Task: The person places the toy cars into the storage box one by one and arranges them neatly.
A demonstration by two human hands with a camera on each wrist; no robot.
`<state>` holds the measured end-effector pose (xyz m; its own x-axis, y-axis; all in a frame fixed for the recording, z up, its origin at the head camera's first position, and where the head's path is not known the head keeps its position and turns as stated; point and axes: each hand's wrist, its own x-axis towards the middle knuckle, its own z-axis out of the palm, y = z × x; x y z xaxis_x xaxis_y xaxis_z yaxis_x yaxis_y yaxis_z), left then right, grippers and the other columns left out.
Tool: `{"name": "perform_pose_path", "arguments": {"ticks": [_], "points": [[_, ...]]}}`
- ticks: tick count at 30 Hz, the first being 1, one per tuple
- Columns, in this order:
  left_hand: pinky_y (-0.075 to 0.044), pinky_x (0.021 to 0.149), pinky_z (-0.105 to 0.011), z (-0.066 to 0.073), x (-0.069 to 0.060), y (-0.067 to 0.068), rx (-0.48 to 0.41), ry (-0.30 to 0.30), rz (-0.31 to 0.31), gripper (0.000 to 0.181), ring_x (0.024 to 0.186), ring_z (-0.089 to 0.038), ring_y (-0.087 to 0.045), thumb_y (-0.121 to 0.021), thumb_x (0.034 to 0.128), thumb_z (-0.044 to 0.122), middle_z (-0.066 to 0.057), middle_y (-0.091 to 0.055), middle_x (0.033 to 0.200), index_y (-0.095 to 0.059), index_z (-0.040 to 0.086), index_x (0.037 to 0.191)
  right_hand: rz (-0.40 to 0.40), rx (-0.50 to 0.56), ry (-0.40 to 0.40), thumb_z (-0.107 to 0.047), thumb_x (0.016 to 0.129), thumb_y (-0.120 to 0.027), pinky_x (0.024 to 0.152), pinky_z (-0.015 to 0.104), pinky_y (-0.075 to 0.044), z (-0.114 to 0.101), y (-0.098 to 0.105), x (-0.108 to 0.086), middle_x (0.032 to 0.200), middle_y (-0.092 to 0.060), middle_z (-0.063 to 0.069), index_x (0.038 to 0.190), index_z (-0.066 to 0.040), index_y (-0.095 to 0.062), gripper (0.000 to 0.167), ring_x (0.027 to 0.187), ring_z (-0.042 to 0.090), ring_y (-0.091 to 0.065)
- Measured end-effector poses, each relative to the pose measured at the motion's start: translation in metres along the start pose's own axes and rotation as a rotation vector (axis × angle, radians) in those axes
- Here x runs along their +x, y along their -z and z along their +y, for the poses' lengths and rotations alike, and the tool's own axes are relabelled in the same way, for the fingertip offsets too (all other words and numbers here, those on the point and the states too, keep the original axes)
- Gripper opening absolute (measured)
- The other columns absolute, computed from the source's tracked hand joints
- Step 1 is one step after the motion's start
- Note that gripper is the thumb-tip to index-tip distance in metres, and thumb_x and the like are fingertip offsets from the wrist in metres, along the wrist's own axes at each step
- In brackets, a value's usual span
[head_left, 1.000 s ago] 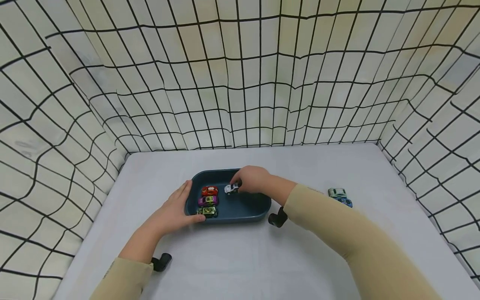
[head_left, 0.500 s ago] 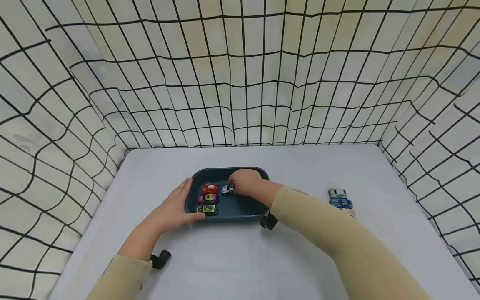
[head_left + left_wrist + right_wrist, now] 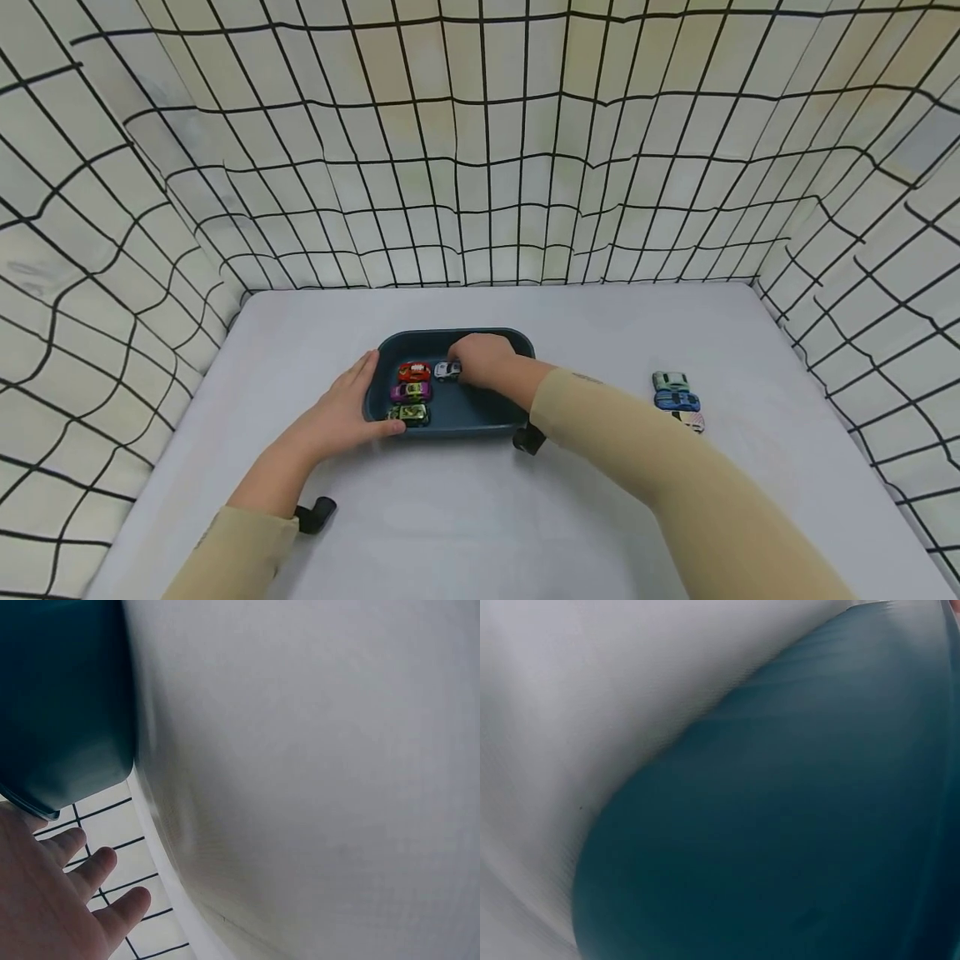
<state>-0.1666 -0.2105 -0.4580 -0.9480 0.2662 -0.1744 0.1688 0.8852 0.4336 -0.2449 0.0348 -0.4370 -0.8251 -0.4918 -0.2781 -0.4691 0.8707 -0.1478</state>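
Observation:
A dark blue tray (image 3: 480, 410) sits on the white table. In its left part a red toy car (image 3: 414, 372), a purple toy car (image 3: 411, 392) and a green toy car (image 3: 409, 415) form a column. My right hand (image 3: 487, 362) reaches into the tray and pinches a white toy car (image 3: 446, 370), just right of the red one; the fingertips are partly hidden. Against the tray's left end rests my left hand (image 3: 341, 418), fingers extended and thumb at the front rim. The left wrist view shows these fingers (image 3: 94, 871) spread beside the tray's outer wall (image 3: 67, 697).
Right of the tray, a pale green toy car (image 3: 670, 381), a blue toy car (image 3: 677, 401) and a pinkish-white toy car (image 3: 690, 420) lie in a column, close to the right sleeve (image 3: 637, 433). White walls with black netting (image 3: 487, 183) surround the table's back and sides.
My right hand has shifted left with the white car, bringing it closer to the red one. The right sleeve's shift has uncovered the pinkish-white car. My left hand stays at the tray.

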Motion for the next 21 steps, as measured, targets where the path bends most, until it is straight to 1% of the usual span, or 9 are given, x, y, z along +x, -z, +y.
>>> {"name": "perform_pose_path", "arguments": {"ticks": [2, 5, 9, 16, 21], "points": [[-0.022, 0.112, -0.067, -0.0008, -0.0013, 0.0005, -0.004, 0.005, -0.002, 0.128, 0.148, -0.044, -0.011, -0.072, 0.0747, 0.070, -0.017, -0.006, 0.165, 0.002, 0.010, 0.160, 0.003, -0.007, 0.009, -0.028, 0.094, -0.069, 0.078, 0.031, -0.054, -0.0011, -0.0001, 0.0023, 0.117, -0.069, -0.005, 0.126, -0.024, -0.069, 0.032, 0.089, 0.011, -0.059], [-0.022, 0.111, -0.067, -0.0004, -0.0016, 0.0011, -0.009, 0.009, -0.007, 0.128, 0.148, -0.044, -0.011, -0.070, 0.0748, 0.072, -0.017, -0.006, 0.165, 0.003, 0.011, 0.160, 0.004, -0.024, 0.007, -0.030, 0.094, -0.069, 0.081, 0.032, -0.054, -0.0010, -0.0012, 0.0046, 0.120, -0.068, -0.005, 0.128, -0.025, -0.068, 0.034, 0.092, 0.010, -0.059], [-0.022, 0.112, -0.067, -0.0004, -0.0018, 0.0013, -0.012, 0.010, -0.012, 0.128, 0.148, -0.044, -0.011, -0.070, 0.0743, 0.073, -0.017, -0.006, 0.165, 0.003, 0.012, 0.160, -0.002, -0.021, 0.002, -0.034, 0.094, -0.069, 0.086, 0.034, -0.054, 0.0004, -0.0024, 0.0043, 0.124, -0.066, -0.005, 0.131, -0.026, -0.066, 0.038, 0.098, 0.010, -0.060], [-0.022, 0.111, -0.068, -0.0029, -0.0018, 0.0006, -0.010, 0.009, -0.011, 0.129, 0.148, -0.044, -0.011, -0.070, 0.0741, 0.073, -0.018, -0.006, 0.165, 0.004, 0.012, 0.160, -0.005, 0.041, -0.012, -0.037, 0.092, -0.072, 0.085, 0.032, -0.052, 0.0014, 0.0039, -0.0018, 0.121, -0.067, -0.005, 0.131, -0.026, -0.065, 0.041, 0.093, 0.011, -0.059], [-0.022, 0.111, -0.068, -0.0004, -0.0022, 0.0016, -0.017, 0.017, -0.017, 0.128, 0.148, -0.044, -0.011, -0.070, 0.0745, 0.073, -0.017, -0.005, 0.165, 0.004, 0.012, 0.160, 0.006, 0.074, -0.004, -0.038, 0.091, -0.073, 0.090, 0.032, -0.051, 0.0050, 0.0047, -0.0039, 0.123, -0.066, -0.005, 0.131, -0.025, -0.065, 0.043, 0.097, 0.011, -0.059]]}}
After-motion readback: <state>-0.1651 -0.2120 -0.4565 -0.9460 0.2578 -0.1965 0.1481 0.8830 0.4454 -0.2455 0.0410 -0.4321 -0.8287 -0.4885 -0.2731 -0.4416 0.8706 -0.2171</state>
